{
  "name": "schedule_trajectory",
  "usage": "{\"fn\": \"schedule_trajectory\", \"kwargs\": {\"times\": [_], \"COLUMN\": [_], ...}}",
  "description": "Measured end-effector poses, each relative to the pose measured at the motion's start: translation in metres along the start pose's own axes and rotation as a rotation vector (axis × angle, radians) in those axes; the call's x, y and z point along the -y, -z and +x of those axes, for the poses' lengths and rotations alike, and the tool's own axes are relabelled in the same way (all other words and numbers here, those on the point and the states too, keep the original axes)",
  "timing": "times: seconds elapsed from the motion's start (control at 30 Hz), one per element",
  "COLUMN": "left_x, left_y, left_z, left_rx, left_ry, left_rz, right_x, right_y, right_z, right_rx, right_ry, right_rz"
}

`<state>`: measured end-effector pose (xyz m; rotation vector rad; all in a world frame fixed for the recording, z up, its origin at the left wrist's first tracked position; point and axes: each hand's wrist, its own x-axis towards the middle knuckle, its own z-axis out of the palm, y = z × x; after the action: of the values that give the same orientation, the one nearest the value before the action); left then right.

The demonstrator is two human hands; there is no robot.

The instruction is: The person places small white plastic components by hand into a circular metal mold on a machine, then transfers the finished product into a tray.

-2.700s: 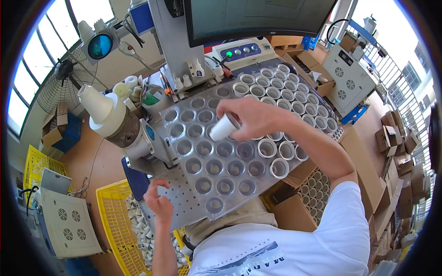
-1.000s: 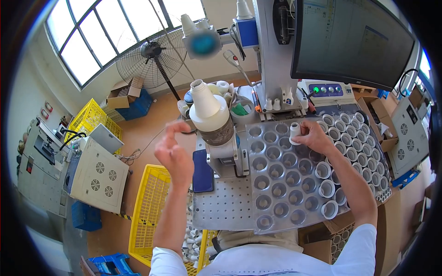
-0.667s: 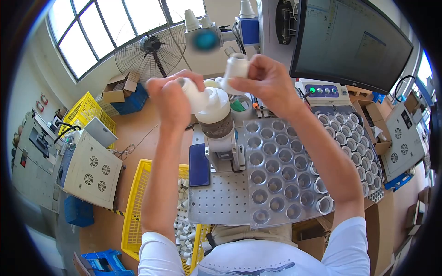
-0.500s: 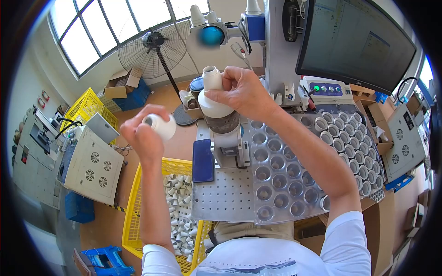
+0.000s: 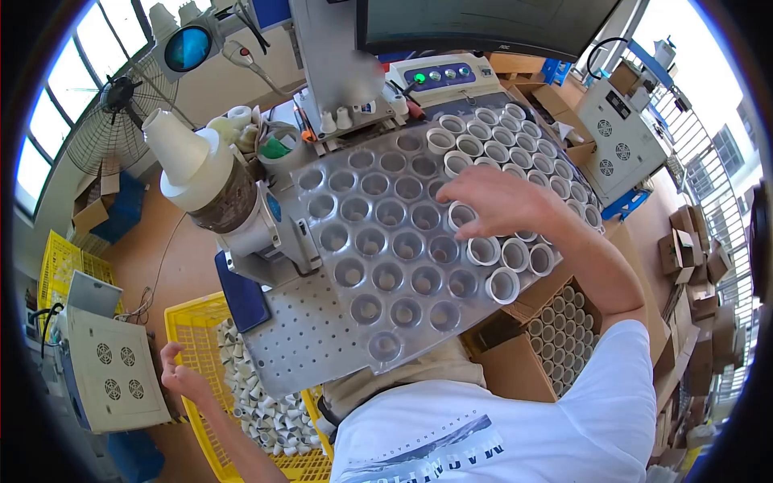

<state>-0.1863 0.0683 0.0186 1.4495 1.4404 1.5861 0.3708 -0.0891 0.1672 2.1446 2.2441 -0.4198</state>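
Observation:
My right hand [image 5: 503,200] reaches over the clear plastic tray [image 5: 407,278], thumb and fingers on opposite sides of a white cup-like piece [image 5: 461,216] at the edge of the filled rows. Part of the rim is hidden by the fingers. My left hand [image 5: 183,375] hangs by the left rim of the yellow crate [image 5: 193,318], fingers loosely bent and nothing seen in them. A white tapered piece [image 5: 173,145] sits on the round white holder [image 5: 211,181] of the machine fixture, tilted in this view.
Small white cones [image 5: 262,402] fill the crate. A perforated metal plate [image 5: 302,338] carries a dark blue phone-like slab [image 5: 241,290]. Behind stand a control box [image 5: 443,78] and monitor [image 5: 483,28]. A carton of white pieces [image 5: 523,366] is below the tray.
The view has swung right. My right hand has left the fixture, where a white piece stays, and reached the tray. My left hand has dropped toward the crate; its white piece is gone.

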Motion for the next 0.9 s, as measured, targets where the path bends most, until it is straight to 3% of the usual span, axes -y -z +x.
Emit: {"fn": "schedule_trajectory", "kwargs": {"times": [0.07,0.13,0.2,0.3,0.37,0.4,0.47,0.53,0.6,0.63,0.7,0.73,0.8,0.87,0.9], "left_x": [-0.019,-0.056,-0.069,-0.075,-0.058,-0.050,-0.041,-0.040,-0.042,-0.045,-0.063,-0.084,-0.123,-0.110,-0.116], "left_y": [-0.038,-0.081,-0.111,-0.141,-0.155,-0.161,-0.164,-0.164,-0.160,-0.160,-0.166,-0.169,-0.179,-0.184,-0.186], "left_z": [-0.024,-0.048,-0.062,-0.084,-0.098,-0.102,-0.110,-0.112,-0.115,-0.119,-0.125,-0.124,-0.111,-0.099,-0.104], "left_rx": [0.164,0.262,0.430,0.570,0.622,0.671,0.692,0.705,0.668,0.660,0.681,0.667,0.867,1.267,1.254], "left_ry": [-0.104,-0.319,-0.429,-0.333,-0.316,-0.309,-0.293,-0.269,-0.270,-0.260,0.001,0.022,0.457,0.447,0.469], "left_rz": [-0.021,0.146,0.035,-0.028,-0.094,-0.161,-0.056,0.044,-0.183,-0.176,-0.511,-0.499,-0.550,-0.498,-0.499], "right_x": [-0.004,-0.001,0.000,0.007,0.007,0.010,0.018,0.023,0.032,0.040,0.057,0.064,0.076,0.091,0.094], "right_y": [-0.018,-0.022,-0.014,0.013,0.027,0.028,0.028,0.012,-0.009,-0.011,-0.015,-0.019,-0.027,-0.028,-0.031], "right_z": [-0.005,-0.002,0.000,0.007,0.013,0.019,0.033,0.044,0.048,0.044,0.037,0.036,0.035,0.030,0.026], "right_rx": [0.043,0.061,0.073,0.198,-0.028,-0.033,-0.294,-0.281,-0.369,-0.317,-0.283,-0.257,-0.211,-0.193,-0.135], "right_ry": [-0.011,-0.107,-0.102,-0.121,-0.123,-0.111,0.062,0.128,0.438,0.449,0.497,0.540,0.583,0.652,0.620], "right_rz": [-0.040,-0.156,-0.173,-0.214,0.050,0.050,0.404,0.520,0.894,0.940,0.954,0.967,0.937,0.782,0.821]}}
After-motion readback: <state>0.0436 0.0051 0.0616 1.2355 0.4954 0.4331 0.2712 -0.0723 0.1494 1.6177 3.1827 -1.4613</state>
